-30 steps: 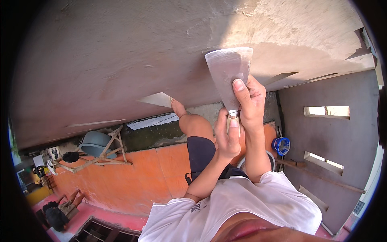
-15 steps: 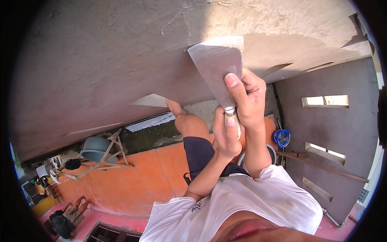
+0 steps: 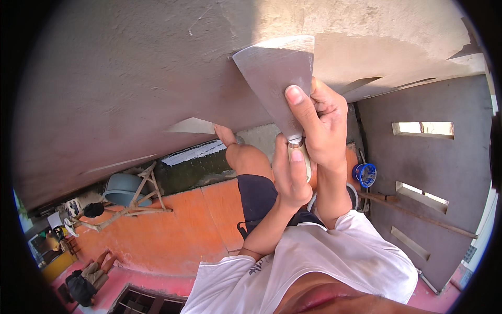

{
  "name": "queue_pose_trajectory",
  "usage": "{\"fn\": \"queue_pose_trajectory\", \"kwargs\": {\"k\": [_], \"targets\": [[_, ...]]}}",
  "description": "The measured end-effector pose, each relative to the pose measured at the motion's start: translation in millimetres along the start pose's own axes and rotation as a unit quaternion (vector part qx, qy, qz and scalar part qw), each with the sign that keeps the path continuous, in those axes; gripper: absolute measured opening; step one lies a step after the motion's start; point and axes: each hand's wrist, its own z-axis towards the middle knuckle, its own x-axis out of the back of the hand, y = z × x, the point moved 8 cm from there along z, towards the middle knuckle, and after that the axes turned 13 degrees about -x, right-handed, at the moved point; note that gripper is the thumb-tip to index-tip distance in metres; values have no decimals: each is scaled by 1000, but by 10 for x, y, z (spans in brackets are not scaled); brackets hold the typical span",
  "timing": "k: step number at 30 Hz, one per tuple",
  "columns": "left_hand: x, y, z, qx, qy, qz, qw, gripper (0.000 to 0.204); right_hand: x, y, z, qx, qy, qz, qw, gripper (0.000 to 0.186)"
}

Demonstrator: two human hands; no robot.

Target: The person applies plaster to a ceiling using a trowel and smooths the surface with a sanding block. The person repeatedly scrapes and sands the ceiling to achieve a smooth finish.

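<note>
Both my hands are closed on one wide scraper [image 3: 277,78], a flat steel blade flaring toward its far edge, with a cream handle. My left hand [image 3: 292,180] wraps the handle low down, its thumb lying along it. Higher up, my right hand [image 3: 325,123] grips the tool where blade and handle meet, its thumb pressed flat on the blade. The blade's broad edge lies at the rough grey plastered wall [image 3: 157,68], by the border of a sunlit patch. Whether the whole edge touches the wall, I cannot tell.
On the left a grey-blue basin [image 3: 124,189] rests by a wooden sawhorse [image 3: 138,201]. A blue bucket [image 3: 364,174] and a long wooden pole [image 3: 418,212] are at the right, beside a slotted grey wall [image 3: 423,167]. Another person [image 3: 86,282] sits at the lower left.
The scraper and both hands have slid a little upward and left along the wall. Both grips look unchanged.
</note>
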Motion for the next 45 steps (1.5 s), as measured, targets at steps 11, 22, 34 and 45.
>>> {"fn": "queue_pose_trajectory", "kwargs": {"k": [11,22,34,45], "targets": [[-31,294,186,-124,0,179,976,49,57,10,37,5,13,-70,997,24],[206,427,284,-207,-23,393,896,55,-67,139,143,23,-16,19,999,26],[226,523,251,-232,-27,435,869,61,-184,46,42,13,-28,20,999,26],[252,243,120,-118,-16,161,980,71,-257,191,41,-40,-37,-4,998,30]]}}
